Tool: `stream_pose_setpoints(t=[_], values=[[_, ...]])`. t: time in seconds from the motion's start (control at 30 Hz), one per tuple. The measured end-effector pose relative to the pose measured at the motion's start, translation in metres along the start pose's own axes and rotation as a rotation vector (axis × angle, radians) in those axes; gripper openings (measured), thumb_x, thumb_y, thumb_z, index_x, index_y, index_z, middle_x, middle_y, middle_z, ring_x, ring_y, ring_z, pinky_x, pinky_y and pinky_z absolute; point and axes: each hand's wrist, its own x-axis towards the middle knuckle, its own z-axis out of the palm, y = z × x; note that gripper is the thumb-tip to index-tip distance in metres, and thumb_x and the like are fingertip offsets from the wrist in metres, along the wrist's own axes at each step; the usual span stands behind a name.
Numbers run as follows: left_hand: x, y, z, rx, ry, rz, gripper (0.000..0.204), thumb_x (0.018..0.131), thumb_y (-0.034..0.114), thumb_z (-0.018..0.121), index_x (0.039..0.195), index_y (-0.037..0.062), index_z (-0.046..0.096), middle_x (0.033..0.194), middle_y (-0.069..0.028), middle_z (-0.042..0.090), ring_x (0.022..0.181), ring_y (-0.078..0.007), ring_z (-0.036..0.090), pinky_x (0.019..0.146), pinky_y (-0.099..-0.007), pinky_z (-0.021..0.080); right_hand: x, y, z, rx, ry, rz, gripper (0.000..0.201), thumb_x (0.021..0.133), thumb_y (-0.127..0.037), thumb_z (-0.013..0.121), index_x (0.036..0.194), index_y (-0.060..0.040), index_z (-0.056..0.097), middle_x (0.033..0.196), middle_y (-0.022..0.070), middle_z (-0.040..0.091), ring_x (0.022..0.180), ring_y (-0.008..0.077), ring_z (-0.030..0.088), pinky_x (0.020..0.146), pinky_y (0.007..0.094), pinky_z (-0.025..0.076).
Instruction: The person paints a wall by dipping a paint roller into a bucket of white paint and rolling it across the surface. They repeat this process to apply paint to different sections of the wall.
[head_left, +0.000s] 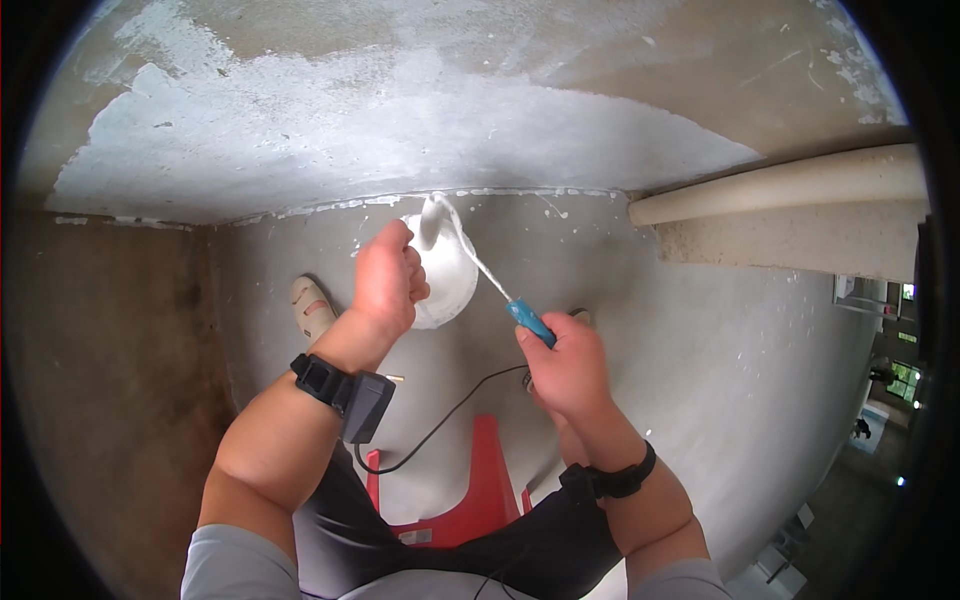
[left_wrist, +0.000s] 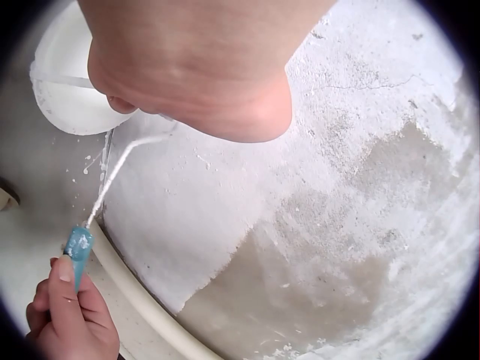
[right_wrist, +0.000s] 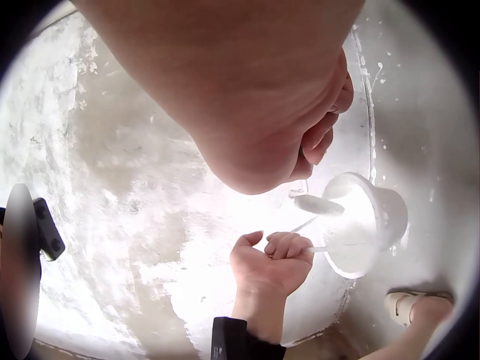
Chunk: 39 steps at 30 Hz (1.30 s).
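My right hand (head_left: 568,365) grips the blue handle (head_left: 530,322) of a paint roller, its thumb lying along it. The roller's bent, paint-coated rod leads to the white roller sleeve (head_left: 432,222), which sits over the wall-side part of the mouth of a white bucket (head_left: 460,290). Beside that bucket is my left hand (head_left: 390,280). In the right wrist view the fingers of my left hand (right_wrist: 271,262) curl round a thin white bar (right_wrist: 321,249) that crosses the bucket mouth. White paint shows inside the bucket (left_wrist: 52,112).
The wall (head_left: 400,130) ahead is partly coated white, with bare grey-brown patches. A beige pipe (head_left: 780,190) runs along the right. Beneath me is a red stool (head_left: 470,510); sandalled feet stand on the paint-spotted floor. A black cable (head_left: 445,420) hangs between my arms.
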Motion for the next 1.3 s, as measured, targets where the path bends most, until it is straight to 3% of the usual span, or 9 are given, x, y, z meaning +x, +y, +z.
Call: stream_pose_setpoints(t=[0.13,0.2,0.53,0.83,0.9,0.93,1.1,1.23,1.3], values=[[-0.001,0.001,0.000,0.021,-0.001,0.011,0.030,0.089,0.021,0.050,0.064,0.0181,0.035,0.055,0.0052,0.023,0.048,-0.0109,0.018,0.048,-0.0305,0.017,0.003,0.010,0.007,-0.055,-0.052,0.051,0.028,0.093,-0.031,0.066,0.093,-0.0021,0.066,0.071,0.0166,0.065,0.069,0.0365,0.065,0.066,0.0435,0.051],[0.000,0.000,-0.002,0.015,-0.023,0.012,0.030,0.089,0.020,0.051,0.064,0.0180,0.034,0.054,0.0050,0.024,0.048,-0.0110,0.019,0.047,-0.0307,0.017,0.003,0.013,0.009,-0.092,0.006,-0.020,0.027,0.092,-0.026,0.068,0.091,0.0007,0.066,0.066,0.0127,0.063,0.060,0.0253,0.063,0.059,0.0379,0.048],[0.001,0.000,-0.002,-0.034,-0.045,0.005,0.026,0.087,0.015,0.050,0.066,0.0159,0.035,0.053,0.0033,0.025,0.047,-0.0112,0.017,0.047,-0.0326,0.016,0.007,0.001,0.014,-0.116,-0.002,-0.010,0.027,0.092,-0.026,0.068,0.093,0.0008,0.066,0.068,0.0149,0.063,0.063,0.0290,0.062,0.061,0.0388,0.048],[0.001,0.001,-0.009,-0.022,-0.043,-0.003,0.025,0.087,0.015,0.050,0.067,0.0154,0.036,0.054,0.0034,0.026,0.046,-0.0111,0.018,0.046,-0.0327,0.017,0.008,0.002,0.019,-0.057,0.058,0.005,0.025,0.090,-0.022,0.072,0.099,0.0003,0.068,0.071,0.0129,0.065,0.065,0.0245,0.063,0.064,0.0360,0.050],[0.001,0.002,-0.010,-0.011,-0.049,0.009,0.024,0.087,0.015,0.051,0.068,0.0151,0.036,0.054,0.0034,0.027,0.046,-0.0110,0.018,0.046,-0.0327,0.017,0.009,0.003,0.020,-0.023,0.116,-0.058,0.026,0.091,-0.028,0.069,0.097,-0.0023,0.066,0.071,0.0141,0.066,0.065,0.0328,0.065,0.063,0.0404,0.050],[0.001,0.003,-0.010,-0.013,-0.047,0.010,0.024,0.087,0.015,0.051,0.068,0.0151,0.036,0.054,0.0034,0.027,0.046,-0.0110,0.018,0.046,-0.0327,0.017,0.009,0.001,0.019,-0.023,0.115,-0.060,0.026,0.091,-0.028,0.069,0.097,-0.0023,0.066,0.071,0.0141,0.066,0.065,0.0328,0.065,0.063,0.0404,0.050],[0.004,0.004,-0.016,0.000,-0.056,0.039,0.023,0.087,0.015,0.050,0.069,0.0151,0.036,0.054,0.0039,0.026,0.046,-0.0107,0.019,0.046,-0.0327,0.017,0.008,-0.002,0.019,0.021,0.206,-0.176,0.025,0.092,-0.028,0.070,0.094,-0.0030,0.067,0.067,0.0113,0.064,0.059,0.0276,0.062,0.059,0.0373,0.048],[0.002,0.006,-0.021,-0.003,-0.045,0.046,0.024,0.087,0.016,0.050,0.069,0.0152,0.035,0.054,0.0040,0.026,0.046,-0.0108,0.018,0.046,-0.0327,0.018,0.009,-0.014,0.015,0.120,0.211,-0.081,0.026,0.092,-0.028,0.070,0.092,-0.0028,0.067,0.064,0.0092,0.061,0.057,0.0232,0.059,0.058,0.0356,0.047],[0.001,0.007,-0.024,-0.031,-0.037,0.030,0.024,0.087,0.016,0.051,0.068,0.0156,0.035,0.054,0.0037,0.026,0.046,-0.0107,0.018,0.046,-0.0323,0.017,0.011,-0.013,0.015,0.171,0.203,-0.077,0.027,0.092,-0.029,0.070,0.091,-0.0018,0.066,0.063,0.0056,0.059,0.055,0.0165,0.055,0.056,0.0329,0.046]])
